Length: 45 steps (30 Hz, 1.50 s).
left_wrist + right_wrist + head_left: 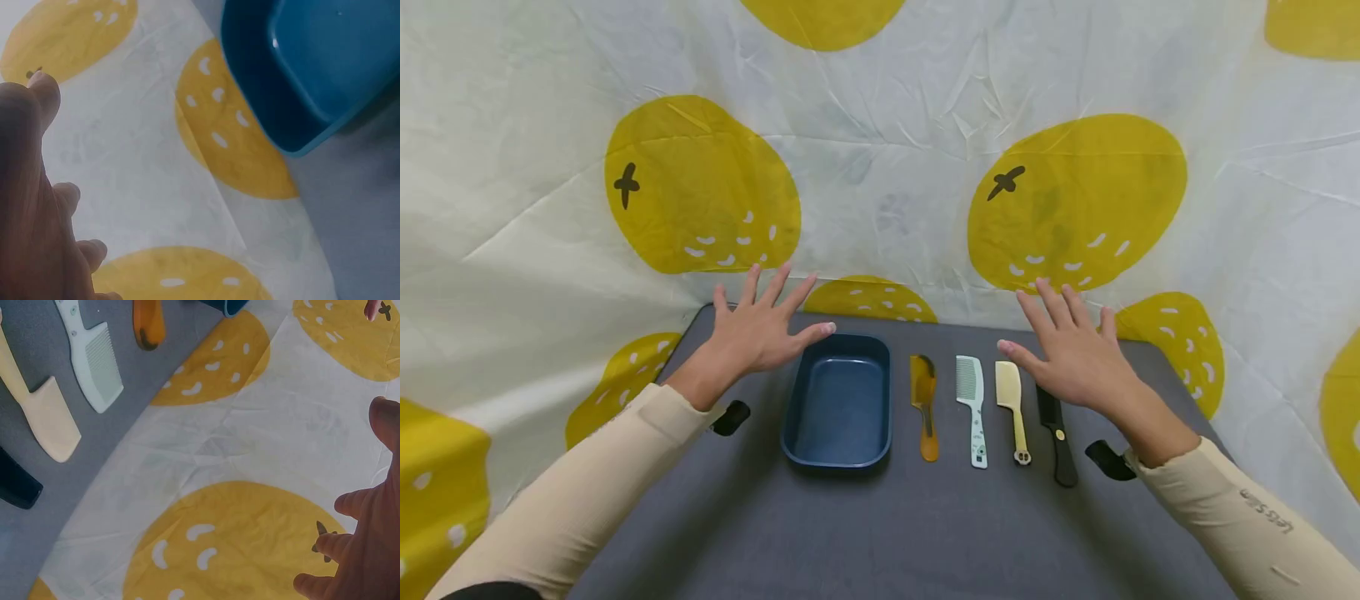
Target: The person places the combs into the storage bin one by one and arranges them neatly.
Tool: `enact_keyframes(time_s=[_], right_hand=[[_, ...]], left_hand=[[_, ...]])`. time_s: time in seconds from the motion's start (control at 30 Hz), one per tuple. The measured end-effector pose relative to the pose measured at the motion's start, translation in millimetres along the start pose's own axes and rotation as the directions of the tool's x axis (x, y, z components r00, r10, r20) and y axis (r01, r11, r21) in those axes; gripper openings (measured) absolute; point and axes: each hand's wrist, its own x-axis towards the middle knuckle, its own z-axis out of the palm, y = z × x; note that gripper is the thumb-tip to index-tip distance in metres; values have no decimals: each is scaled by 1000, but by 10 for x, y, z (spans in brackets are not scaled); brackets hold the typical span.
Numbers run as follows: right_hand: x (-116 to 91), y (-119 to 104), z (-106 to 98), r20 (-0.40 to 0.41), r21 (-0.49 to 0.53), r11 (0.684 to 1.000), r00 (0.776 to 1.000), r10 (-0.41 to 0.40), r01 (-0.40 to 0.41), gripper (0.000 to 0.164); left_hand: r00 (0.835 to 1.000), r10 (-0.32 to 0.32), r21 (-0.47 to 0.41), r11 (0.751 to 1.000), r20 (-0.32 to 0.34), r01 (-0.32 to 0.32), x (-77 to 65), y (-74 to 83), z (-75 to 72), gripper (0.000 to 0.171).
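Observation:
My left hand (756, 329) is held with straight, spread fingers over the far left of the table, its thumb overlapping the corner of a dark blue rectangular tray (838, 408). Nothing shows in the tray. To its right lie an amber comb (929, 425), a pale green comb (976, 417), a cream comb (1011, 387) and a long black comb-like item (1062, 454) with a round gold mark. Fingers spread, my right hand (1078, 358) hovers at the far right and hides part of the black item's outline. Neither hand holds anything.
Everything lies on a table covered in grey cloth (880, 533). Behind and beside it hangs a white sheet (880, 200) printed with yellow fruit. Black wrist devices (1108, 461) project below both wrists.

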Motion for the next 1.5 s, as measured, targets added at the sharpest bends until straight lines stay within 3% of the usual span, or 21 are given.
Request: enact_keyframes(time_s=[0.83,1.5], right_hand=[[-122,-33,245,-30,-12,1000,999,-23,23,90],[-93,-116,290,16,0,1000,1000,-10,10,90]], left_hand=[[1000,-24,7,1000,10,24,-65,-98,259,95],[1000,-16,-4,1000,10,16,-91,-153,363,96]])
